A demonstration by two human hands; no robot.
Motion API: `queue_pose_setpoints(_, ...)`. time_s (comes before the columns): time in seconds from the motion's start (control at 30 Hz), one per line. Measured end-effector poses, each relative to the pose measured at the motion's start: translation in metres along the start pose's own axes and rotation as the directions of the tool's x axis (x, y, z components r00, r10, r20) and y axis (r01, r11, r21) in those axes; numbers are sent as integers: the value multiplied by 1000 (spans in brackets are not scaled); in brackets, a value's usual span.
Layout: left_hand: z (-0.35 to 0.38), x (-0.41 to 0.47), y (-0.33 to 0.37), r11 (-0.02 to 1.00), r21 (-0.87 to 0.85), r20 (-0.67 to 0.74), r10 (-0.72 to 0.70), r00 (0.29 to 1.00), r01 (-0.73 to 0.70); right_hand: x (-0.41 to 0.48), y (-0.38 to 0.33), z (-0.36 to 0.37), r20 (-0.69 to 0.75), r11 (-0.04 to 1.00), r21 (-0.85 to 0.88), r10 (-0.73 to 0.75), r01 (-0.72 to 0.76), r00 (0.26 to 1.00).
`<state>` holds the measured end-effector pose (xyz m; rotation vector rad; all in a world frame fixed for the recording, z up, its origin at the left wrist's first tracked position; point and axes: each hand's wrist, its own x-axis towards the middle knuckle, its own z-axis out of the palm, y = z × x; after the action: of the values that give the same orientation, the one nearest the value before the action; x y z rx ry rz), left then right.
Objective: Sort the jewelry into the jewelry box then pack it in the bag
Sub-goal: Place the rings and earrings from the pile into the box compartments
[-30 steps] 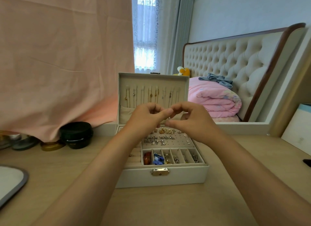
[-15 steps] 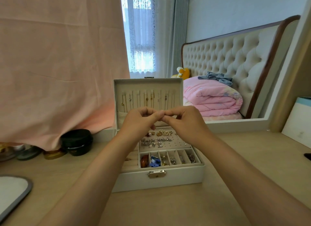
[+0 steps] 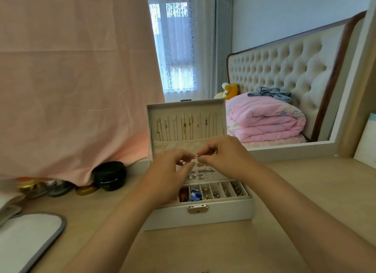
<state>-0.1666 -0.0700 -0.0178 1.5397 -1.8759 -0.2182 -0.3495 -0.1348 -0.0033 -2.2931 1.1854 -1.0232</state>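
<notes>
Now, at far left on the worktop [image 3: 87, 211], no shift around the black jar [image 3: 109, 175]. Further in, over the open jewelry box [image 3: 223, 213], a parting of fingertips pressed together half a second back: left hand [image 3: 168, 172] lowered a touch, fingers loosely curled over the studded earring panel [image 3: 205, 174], whether pinching some tiny piece of its own impossible to tell. Just right of it, bared by the new gap, a small silver piece [image 3: 197, 155], clear of the left fingertips and above the panel. Pinched there between thumb and forefinger of the right hand [image 3: 225, 156], remaining fingers curled. Probably an earring pulled free of its back, so ready for seating in the panel below or dropping into one of the front compartments [image 3: 215, 191]. Sorting seemingly well along, judging by the necklaces [image 3: 183, 128] hung in the upright lid; lid not yet closed, packing not yet begun, no bag plainly in view
</notes>
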Motion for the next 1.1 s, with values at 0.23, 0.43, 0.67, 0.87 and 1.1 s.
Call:
queue_pose_setpoints(0.23,8,-13,-9,965,209,51,150,987,-157,-5,4,-9,175,984,-180,48,-16,984)
queue_pose_setpoints(0.43,11,-11,-14,971,181,64,148,987,-157,-7,8,-10,183,969,-247,52,-5,982)
queue_pose_setpoints(0.67,12,-12,-13,967,200,78,146,986,-159,-10,8,-4,152,950,-305,-22,68,988)
queue_pose_setpoints(0.87,13,-12,-14,965,208,66,148,987,-159,-11,7,-12,263,957,-279,-5,81,965)
queue_pose_setpoints(1.1,11,-12,-13,971,178,51,154,987,-161,-11,5,-14,163,981,-192,17,15,987)
